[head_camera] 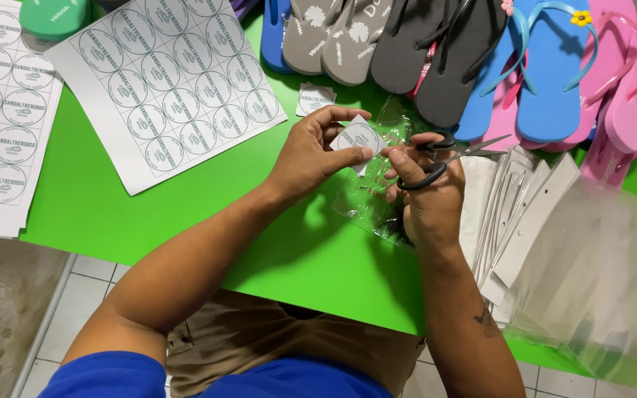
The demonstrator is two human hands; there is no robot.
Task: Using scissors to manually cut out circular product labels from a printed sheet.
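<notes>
- Head view: left hand (311, 155) is pinched shut on a small round sticker (357, 137), held flat-on toward the camera, just left of the right hand (425, 195).
- Right hand has its fingers through the black-handled scissors (444, 156); long axis runs sideways, blades slightly parted, tips pointing right, away from the sticker.
- Both hover over the green bench (97, 199), with flip-flops (547, 74) beyond them and sticker sheets (171, 81) off to the left hand's far side.
</notes>
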